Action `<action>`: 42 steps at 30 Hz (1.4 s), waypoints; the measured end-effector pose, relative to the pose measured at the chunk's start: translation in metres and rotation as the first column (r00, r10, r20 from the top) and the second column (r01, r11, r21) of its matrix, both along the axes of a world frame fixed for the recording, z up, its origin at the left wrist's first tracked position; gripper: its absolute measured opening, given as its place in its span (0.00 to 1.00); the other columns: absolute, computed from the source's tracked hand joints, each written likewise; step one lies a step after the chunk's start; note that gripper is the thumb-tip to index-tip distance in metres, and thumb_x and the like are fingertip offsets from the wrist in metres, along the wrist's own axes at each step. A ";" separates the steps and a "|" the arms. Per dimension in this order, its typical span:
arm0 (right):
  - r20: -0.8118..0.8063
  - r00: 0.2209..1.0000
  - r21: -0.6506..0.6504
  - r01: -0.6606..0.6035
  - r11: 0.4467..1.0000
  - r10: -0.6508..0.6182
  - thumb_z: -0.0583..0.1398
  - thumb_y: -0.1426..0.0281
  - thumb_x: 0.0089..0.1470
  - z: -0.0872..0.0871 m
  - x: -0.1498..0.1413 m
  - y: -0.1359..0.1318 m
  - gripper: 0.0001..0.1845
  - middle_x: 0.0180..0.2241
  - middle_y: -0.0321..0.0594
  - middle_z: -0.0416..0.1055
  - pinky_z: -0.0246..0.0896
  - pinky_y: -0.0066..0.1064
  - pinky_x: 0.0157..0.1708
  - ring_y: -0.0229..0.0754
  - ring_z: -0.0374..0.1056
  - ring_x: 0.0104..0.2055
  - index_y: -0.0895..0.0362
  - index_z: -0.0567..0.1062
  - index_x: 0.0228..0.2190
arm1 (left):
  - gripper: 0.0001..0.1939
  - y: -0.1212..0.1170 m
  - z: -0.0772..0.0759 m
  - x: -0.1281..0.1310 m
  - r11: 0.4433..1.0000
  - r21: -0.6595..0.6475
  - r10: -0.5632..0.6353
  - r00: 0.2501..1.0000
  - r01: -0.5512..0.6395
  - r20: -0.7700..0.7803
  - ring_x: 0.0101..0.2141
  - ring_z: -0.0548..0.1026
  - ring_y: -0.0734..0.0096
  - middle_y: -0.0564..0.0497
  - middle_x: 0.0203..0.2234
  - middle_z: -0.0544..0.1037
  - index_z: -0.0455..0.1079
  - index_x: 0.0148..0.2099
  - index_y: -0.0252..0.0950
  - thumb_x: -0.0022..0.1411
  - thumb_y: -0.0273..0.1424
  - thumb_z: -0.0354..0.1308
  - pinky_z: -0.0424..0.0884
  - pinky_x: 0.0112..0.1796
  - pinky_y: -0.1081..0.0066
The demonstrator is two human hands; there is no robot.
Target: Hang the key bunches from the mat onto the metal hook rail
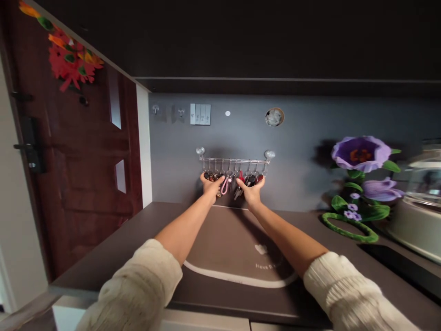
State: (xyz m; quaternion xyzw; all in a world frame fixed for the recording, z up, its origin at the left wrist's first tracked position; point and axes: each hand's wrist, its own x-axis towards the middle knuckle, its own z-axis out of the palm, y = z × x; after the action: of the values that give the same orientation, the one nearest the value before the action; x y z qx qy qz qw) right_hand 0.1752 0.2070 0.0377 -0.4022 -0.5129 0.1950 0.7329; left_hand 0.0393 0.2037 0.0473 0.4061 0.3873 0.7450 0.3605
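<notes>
A metal hook rail point(234, 161) is fixed to the grey back panel by two clear round mounts. From its hooks hang several keys point(237, 193) on rings, with dark and red fobs among them. My left hand point(211, 187) is closed around the bunch at the left part of the rail. A pink strap loop point(226, 185) dangles just right of that thumb. At the right part, my right hand point(252, 193) cups another bunch between thumb and fingers. Some keys are hidden behind both hands.
Below lies a brown mat point(234, 248) with a pale border on the dark counter. At right stand a purple flower decoration point(361, 154), a cream appliance point(420, 216) and a flat black object point(396, 262). A dark shelf point(241, 41) overhangs; a red-brown door point(86, 184) is left.
</notes>
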 end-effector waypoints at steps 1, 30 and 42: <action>-0.015 1.000 -0.006 0.027 1.000 -0.027 0.65 0.57 0.31 0.000 -0.005 0.002 0.61 0.58 0.53 0.45 0.43 0.38 0.57 0.45 0.48 0.59 0.57 0.34 0.56 | 0.38 0.001 0.001 0.005 1.000 -0.003 0.010 0.999 -0.010 0.041 0.29 0.73 0.77 0.50 0.39 0.71 0.44 0.53 0.43 0.45 0.29 0.64 0.71 0.28 0.74; -0.267 0.875 0.107 -0.390 0.915 0.404 0.61 0.75 0.37 0.104 0.021 -0.033 0.31 0.25 0.27 0.63 0.60 0.24 0.18 0.31 0.62 0.20 0.48 0.53 0.42 | 0.20 -0.042 0.091 -0.011 0.955 0.105 -0.293 0.944 0.279 0.150 0.23 0.74 0.77 0.56 0.25 0.69 0.55 0.41 0.37 0.49 0.13 0.54 0.74 0.28 0.72; -0.202 0.835 0.164 -0.486 0.858 0.512 0.60 0.75 0.38 0.151 0.007 -0.054 0.28 0.23 0.26 0.63 0.58 0.23 0.18 0.31 0.62 0.20 0.49 0.53 0.40 | 0.23 -0.073 0.005 -0.043 0.847 -0.251 -0.523 0.821 0.469 -0.230 0.22 0.73 0.76 0.55 0.25 0.69 0.59 0.39 0.35 0.41 0.17 0.62 0.72 0.26 0.73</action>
State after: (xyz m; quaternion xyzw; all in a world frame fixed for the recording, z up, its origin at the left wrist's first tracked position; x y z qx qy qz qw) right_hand 0.1825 0.1531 0.1890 -0.1885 -0.5178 0.3986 0.7331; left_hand -0.0038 0.1303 0.0521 0.5628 0.3829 0.5185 0.5174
